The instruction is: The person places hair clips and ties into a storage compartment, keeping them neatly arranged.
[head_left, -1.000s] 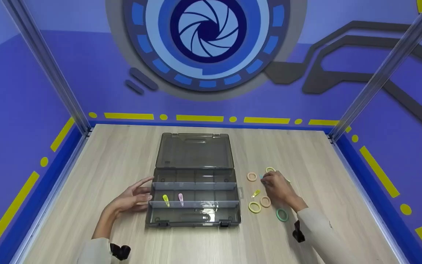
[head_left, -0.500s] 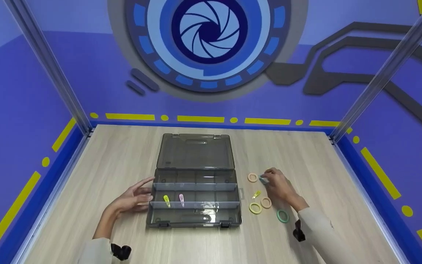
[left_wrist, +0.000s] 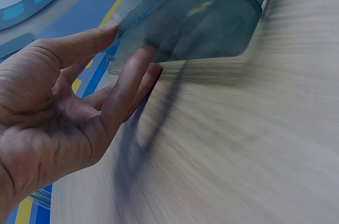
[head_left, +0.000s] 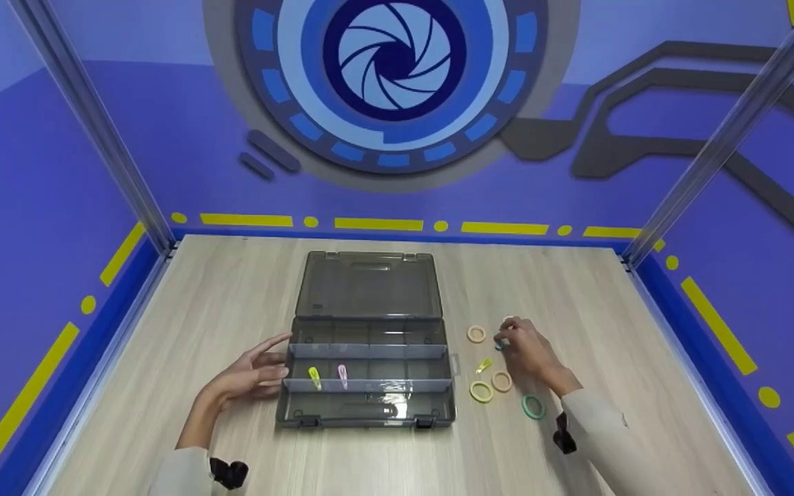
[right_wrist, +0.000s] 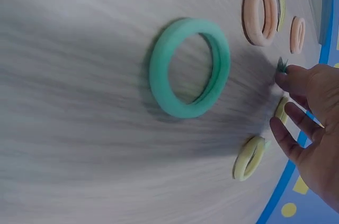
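Note:
My left hand [head_left: 253, 372] touches the left wall of a smoky clear compartment box [head_left: 366, 419], its fingers extended in the left wrist view. In the box's middle row lie a yellow hair clip [head_left: 314, 377] and a pink hair clip [head_left: 342, 376]. Right of the box, my right hand [head_left: 529, 350] pinches a small teal hair clip [right_wrist: 282, 65] between thumb and index finger, low over the table. Around that hand are a green hair tie [right_wrist: 159, 73], peach hair ties [head_left: 476, 334] and yellow hair ties [right_wrist: 249, 158]. Another yellow hair clip [head_left: 484, 366] lies between box and hand.
The box's lid [head_left: 369, 286] lies folded back behind it. The wooden table [head_left: 218, 296] is bordered by blue printed walls [head_left: 397, 200] and metal posts at the back corners.
My right hand has picked at the teal hair clip and drawn it slightly toward itself, turning it in the fingers. The left hand stays at the box.

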The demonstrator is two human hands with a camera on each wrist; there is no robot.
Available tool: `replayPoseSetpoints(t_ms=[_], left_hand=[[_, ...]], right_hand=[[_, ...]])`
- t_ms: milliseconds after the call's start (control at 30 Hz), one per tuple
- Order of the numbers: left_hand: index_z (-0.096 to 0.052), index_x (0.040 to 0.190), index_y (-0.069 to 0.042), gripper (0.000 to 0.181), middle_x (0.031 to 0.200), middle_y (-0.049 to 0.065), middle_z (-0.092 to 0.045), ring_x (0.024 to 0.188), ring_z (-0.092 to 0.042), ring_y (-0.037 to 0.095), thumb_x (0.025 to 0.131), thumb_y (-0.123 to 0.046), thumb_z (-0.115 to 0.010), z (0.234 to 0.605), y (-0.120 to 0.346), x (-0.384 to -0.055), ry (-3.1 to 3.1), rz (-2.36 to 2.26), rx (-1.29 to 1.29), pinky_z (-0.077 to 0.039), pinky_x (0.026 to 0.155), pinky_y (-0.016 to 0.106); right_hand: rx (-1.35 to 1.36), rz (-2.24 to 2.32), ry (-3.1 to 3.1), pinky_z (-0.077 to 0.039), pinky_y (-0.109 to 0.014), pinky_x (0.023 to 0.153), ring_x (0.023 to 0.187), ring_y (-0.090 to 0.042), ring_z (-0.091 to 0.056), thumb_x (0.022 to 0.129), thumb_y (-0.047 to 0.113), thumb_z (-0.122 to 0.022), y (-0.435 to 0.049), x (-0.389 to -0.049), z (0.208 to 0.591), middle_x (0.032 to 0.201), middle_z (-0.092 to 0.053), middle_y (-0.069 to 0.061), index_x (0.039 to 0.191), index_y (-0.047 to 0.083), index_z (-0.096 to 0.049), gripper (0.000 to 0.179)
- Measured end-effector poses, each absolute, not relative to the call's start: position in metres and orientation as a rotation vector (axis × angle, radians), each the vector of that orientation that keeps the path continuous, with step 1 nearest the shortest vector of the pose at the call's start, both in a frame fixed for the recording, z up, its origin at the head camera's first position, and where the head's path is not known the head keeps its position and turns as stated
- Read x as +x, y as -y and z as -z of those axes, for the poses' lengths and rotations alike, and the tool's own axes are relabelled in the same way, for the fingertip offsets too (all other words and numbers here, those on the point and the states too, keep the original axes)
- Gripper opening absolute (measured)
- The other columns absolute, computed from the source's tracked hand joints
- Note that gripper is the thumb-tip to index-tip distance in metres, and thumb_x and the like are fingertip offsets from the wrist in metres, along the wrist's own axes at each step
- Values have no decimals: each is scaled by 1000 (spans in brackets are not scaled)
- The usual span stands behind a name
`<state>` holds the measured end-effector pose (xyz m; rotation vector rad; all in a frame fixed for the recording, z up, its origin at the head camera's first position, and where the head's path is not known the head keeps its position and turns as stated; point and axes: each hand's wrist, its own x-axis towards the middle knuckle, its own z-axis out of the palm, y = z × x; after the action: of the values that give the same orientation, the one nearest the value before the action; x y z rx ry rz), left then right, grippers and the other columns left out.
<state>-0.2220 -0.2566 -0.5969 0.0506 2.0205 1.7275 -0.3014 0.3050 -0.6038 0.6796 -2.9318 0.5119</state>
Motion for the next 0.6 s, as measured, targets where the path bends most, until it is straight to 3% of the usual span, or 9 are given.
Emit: replayPoseSetpoints(t_ms=[233,600], left_hand=[[-22,165,-19,80,159,34,-28,128,-56,32,99,-18,-68,598,256,-222,-2001,-1742,49,-57,94,40],[-21,165,-19,80,159,35,-28,130,-54,34,100,-18,-67,598,257,-223,-2005,-1733,58,-56,96,43]], right_hand=[[638,-564,2935,-56,-48,86,98,-29,-62,88,1,-77,-309,-301,607,105,-70,-12,96,2,-80,9],[605,-500,2925,-58,-44,80,89,-24,-68,89,1,-75,-307,-295,607,90,-70,-6,99,7,-82,13]])
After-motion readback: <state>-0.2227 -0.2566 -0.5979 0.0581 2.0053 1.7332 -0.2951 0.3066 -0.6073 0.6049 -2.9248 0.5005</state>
